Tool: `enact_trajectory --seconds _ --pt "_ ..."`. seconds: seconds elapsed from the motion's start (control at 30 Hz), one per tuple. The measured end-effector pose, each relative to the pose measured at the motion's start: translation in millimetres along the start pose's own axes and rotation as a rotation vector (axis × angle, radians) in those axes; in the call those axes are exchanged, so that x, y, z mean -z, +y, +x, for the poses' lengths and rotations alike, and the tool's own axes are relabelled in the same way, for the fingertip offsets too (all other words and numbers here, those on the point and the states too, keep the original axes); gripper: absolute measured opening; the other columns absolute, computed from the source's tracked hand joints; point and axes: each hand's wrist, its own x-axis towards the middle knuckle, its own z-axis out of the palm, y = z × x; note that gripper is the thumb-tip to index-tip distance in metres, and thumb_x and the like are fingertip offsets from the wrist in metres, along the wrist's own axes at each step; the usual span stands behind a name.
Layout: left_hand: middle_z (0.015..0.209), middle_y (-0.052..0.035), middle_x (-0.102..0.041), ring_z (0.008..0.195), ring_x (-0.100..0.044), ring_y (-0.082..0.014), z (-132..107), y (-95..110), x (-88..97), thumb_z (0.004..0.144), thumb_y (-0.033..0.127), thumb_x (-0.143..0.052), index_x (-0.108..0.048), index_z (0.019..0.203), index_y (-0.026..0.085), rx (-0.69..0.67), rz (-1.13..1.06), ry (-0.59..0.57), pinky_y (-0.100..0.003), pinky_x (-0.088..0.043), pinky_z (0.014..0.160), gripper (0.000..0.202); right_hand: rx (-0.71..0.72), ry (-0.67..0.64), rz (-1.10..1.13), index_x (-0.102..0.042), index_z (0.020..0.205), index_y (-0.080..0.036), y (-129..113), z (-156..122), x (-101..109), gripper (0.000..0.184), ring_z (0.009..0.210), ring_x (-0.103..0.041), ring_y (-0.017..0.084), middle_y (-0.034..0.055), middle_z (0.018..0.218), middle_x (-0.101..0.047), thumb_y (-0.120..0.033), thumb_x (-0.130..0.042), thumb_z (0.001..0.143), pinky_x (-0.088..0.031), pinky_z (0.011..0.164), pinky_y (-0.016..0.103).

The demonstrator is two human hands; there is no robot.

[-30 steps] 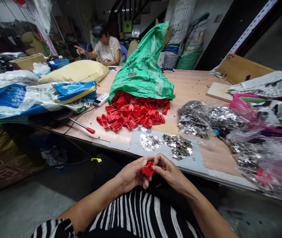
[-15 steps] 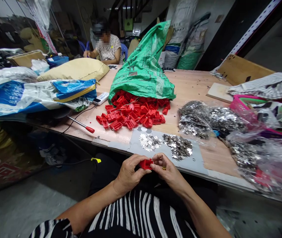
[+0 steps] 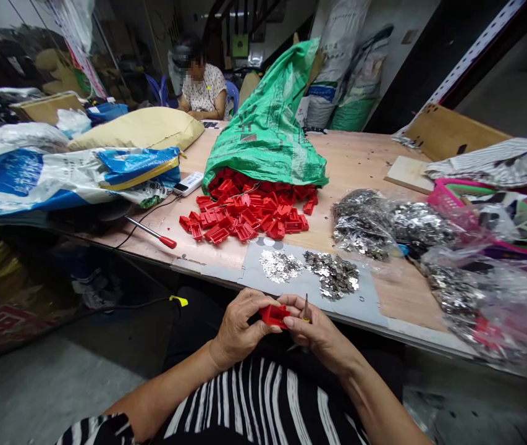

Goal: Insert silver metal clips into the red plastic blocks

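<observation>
Here, the red box point(image 3: 272, 316) sits between both grips point(image 3: 239, 322) point(image 3: 316, 330).

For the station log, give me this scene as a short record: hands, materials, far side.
Left hand: holds the open red plastic box-shaped piece
Right hand: grips its other end
Pile: red plastic pieces at the mouth of the green woven sack
Gray flat sheet: bright silvery metal heap, left; darker metal heap, right
Right side: clear plastic bags of metal pieces
Far side: seated person in pale spotted top
</observation>
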Motion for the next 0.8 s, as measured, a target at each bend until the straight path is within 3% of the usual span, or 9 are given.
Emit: enact_trajectory --seconds 0.17,0.3,0.4,0.47,0.5,0.57,0.67,0.8 --pt "0.093 -0.0087 -0.067 0.095 -0.059 -0.021 -1 -5 0.2 0.079 0.045 -0.066 -0.069 0.102 0.018 -0.014 -0.083 0.021 -0.033 -0.05 0.084 0.035 -0.005 -0.029 0.127 -0.057 0.097 -0.019 4 -1 -6 0.046 0.05 -0.027 0.005 -0.0027 0.068 -0.051 -0.041 -0.079 0.063 -0.016 0.044 0.02" --pt "0.096 -0.008 -0.066 0.094 -0.061 -0.0206 -4 -10 -2.1 0.078 0.04 -0.068 -0.068 0.101 0.019 0.069 -0.135 0.059 -0.033 -0.05 0.085 0.031 0.014 -0.006 0.014 -0.055 0.101 -0.023 3 1 -2 0.044 0.048 -0.03 0.005 -0.0022 0.072 -0.055 -0.046 -0.074 0.069 -0.018 0.044 0.02" --pt "0.099 -0.0072 -0.067 0.094 -0.062 -0.0197 -7 -15 -3.5 0.08 0.034 -0.068 -0.065 0.103 0.018 0.257 -0.181 0.111 -0.032 -0.049 0.087 0.028 0.12 0.09 -0.341 -0.055 0.105 -0.023 -9 6 13 0.04 0.054 -0.044 0.01 0.0039 0.09 -0.065 -0.048 -0.066 0.076 -0.032 0.049 0.023" --pt "0.1 -0.0067 -0.067 0.094 -0.063 -0.019 -8 -18 -3.8 0.081 0.032 -0.067 -0.063 0.105 0.018 0.376 -0.25 0.157 -0.031 -0.049 0.088 0.028 0.275 0.316 -0.69 -0.059 0.103 -0.023 -22 10 28 0.03 0.063 -0.052 0.014 0.0065 0.1 -0.067 -0.043 -0.061 0.08 -0.041 0.059 0.029" --pt "0.1 -0.0064 -0.068 0.094 -0.064 -0.0188 -8 -20 -3.7 0.081 0.032 -0.067 -0.062 0.106 0.017 0.415 -0.29 0.175 -0.031 -0.049 0.089 0.029 0.3 0.438 -0.877 -0.06 0.102 -0.024 -28 13 35 0.025 0.064 -0.055 0.016 0.0069 0.098 -0.069 -0.039 -0.059 0.082 -0.043 0.063 0.031" --pt "0.1 -0.0057 -0.068 0.094 -0.064 -0.0184 -9 -22 -3.1 0.08 0.031 -0.068 -0.061 0.105 0.017 0.454 -0.347 0.199 -0.03 -0.048 0.089 0.03 0.31 0.551 -1.171 -0.064 0.098 -0.023 -38 19 48 0.019 0.073 -0.061 0.021 0.0073 0.094 -0.07 -0.031 -0.055 0.084 -0.044 0.068 0.033" --pt "0.099 -0.0049 -0.069 0.092 -0.064 -0.0177 -9 -24 -2.0 0.079 0.031 -0.069 -0.061 0.105 0.017 0.476 -0.371 0.216 -0.029 -0.048 0.089 0.031 0.291 0.566 -1.422 -0.066 0.097 -0.023 -44 28 59 0.019 0.088 -0.064 0.024 0.007 0.101 -0.071 -0.025 -0.051 0.086 -0.045 0.074 0.034" --pt "0.099 -0.0046 -0.069 0.092 -0.064 -0.0172 -9 -23 0.1 0.079 0.03 -0.069 -0.062 0.105 0.017 0.492 -0.36 0.221 -0.028 -0.048 0.088 0.03 0.243 0.551 -1.551 -0.066 0.1 -0.022 -43 37 58 0.02 0.092 -0.065 0.024 0.0061 0.105 -0.07 -0.022 -0.051 0.087 -0.045 0.076 0.033"
